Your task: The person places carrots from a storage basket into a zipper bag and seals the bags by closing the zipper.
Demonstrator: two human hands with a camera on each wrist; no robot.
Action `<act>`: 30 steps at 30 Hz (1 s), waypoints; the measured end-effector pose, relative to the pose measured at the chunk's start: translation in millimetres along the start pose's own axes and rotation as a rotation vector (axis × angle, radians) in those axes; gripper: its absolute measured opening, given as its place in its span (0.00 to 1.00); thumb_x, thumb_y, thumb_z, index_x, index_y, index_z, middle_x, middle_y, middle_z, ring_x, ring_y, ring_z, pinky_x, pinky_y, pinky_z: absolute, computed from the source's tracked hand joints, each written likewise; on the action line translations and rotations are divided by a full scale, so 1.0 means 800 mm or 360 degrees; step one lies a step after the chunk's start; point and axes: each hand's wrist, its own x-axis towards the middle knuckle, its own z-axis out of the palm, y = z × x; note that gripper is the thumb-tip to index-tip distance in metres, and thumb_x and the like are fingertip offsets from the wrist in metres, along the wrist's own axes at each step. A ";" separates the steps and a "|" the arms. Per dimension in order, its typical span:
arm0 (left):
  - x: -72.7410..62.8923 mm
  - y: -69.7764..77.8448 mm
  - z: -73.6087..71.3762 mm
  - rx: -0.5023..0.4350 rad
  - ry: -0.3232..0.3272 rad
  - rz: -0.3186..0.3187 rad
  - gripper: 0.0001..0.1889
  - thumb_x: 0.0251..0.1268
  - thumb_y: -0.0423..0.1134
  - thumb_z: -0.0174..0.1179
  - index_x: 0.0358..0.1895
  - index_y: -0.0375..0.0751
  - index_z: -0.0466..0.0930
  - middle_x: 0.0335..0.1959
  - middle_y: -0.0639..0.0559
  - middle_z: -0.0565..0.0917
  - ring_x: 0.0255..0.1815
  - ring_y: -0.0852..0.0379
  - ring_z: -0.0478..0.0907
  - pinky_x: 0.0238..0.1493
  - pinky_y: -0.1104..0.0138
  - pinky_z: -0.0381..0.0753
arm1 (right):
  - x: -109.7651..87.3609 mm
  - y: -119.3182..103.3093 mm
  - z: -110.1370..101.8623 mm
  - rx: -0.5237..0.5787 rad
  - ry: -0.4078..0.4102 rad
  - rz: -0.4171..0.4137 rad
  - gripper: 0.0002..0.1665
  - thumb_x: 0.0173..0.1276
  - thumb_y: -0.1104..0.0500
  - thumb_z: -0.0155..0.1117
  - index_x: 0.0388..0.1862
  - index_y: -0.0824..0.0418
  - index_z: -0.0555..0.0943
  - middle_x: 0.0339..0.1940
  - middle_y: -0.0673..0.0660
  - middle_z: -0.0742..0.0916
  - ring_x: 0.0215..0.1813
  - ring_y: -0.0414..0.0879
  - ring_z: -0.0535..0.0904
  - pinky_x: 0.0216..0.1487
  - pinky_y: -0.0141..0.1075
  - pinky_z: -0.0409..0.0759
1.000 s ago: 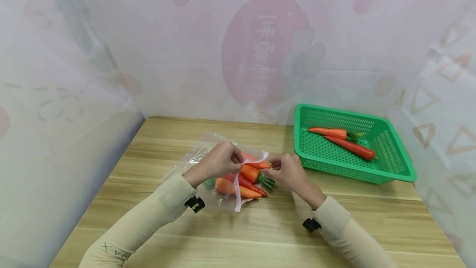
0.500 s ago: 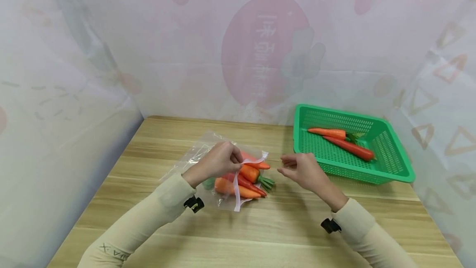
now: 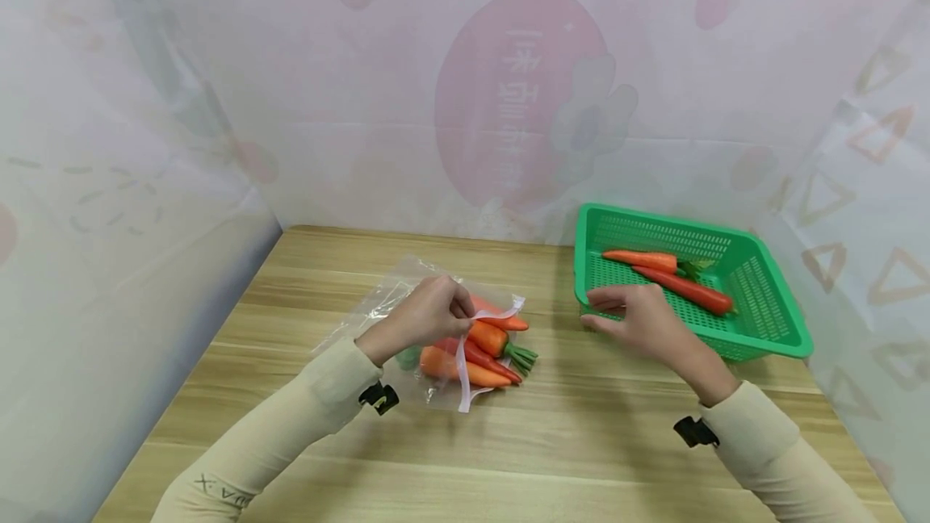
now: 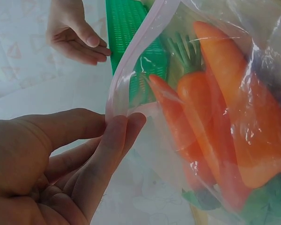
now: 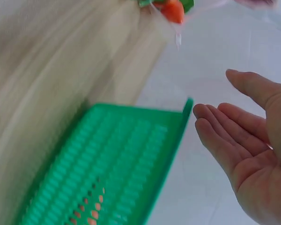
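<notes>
My left hand (image 3: 430,315) pinches the rim of a clear zip bag (image 3: 378,309) between thumb and fingers, as the left wrist view shows up close. Inside the bag lie several carrots (image 4: 196,98) and red chili peppers, their ends poking out at the mouth on the right. Something green sits deeper in it, blurred by the plastic. My right hand (image 3: 647,325) is in the air by the near left corner of the green basket (image 3: 697,341), thumb and fingers apart, holding nothing. One carrot (image 3: 643,258) and one red chili pepper (image 3: 686,289) lie in that basket.
A wooden table (image 3: 508,458) carries the bag at centre left and the basket at the back right. Printed cloth walls (image 3: 363,144) stand behind the table and along both sides.
My right hand has let go of a carrot at the bag's mouth and moved right to the basket, its fingers spreading. My left hand stays on the bag's rim.
</notes>
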 end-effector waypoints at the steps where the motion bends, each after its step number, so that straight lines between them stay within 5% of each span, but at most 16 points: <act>1: 0.000 0.000 0.000 0.0004 0.0003 0.0012 0.04 0.64 0.28 0.68 0.38 0.33 0.91 0.32 0.49 0.92 0.31 0.62 0.87 0.37 0.69 0.88 | -0.001 0.002 -0.005 0.0005 0.0007 -0.0005 0.20 0.67 0.57 0.78 0.55 0.66 0.89 0.50 0.64 0.93 0.48 0.55 0.93 0.47 0.47 0.91; 13: -0.001 0.000 -0.001 0.0008 0.0002 0.0028 0.04 0.63 0.28 0.68 0.38 0.33 0.91 0.33 0.48 0.92 0.32 0.62 0.87 0.38 0.69 0.88 | -0.012 0.055 -0.055 -0.0203 -0.0099 0.0127 0.24 0.70 0.56 0.75 0.60 0.67 0.86 0.54 0.68 0.91 0.53 0.62 0.91 0.52 0.57 0.89; 30: -0.001 -0.002 0.001 -0.0003 0.0001 -0.0004 0.04 0.64 0.28 0.69 0.38 0.34 0.91 0.34 0.48 0.92 0.32 0.62 0.87 0.38 0.69 0.88 | -0.025 0.152 -0.082 -0.0310 -0.0188 0.0430 0.32 0.72 0.54 0.73 0.62 0.78 0.80 0.55 0.78 0.87 0.55 0.72 0.86 0.53 0.62 0.86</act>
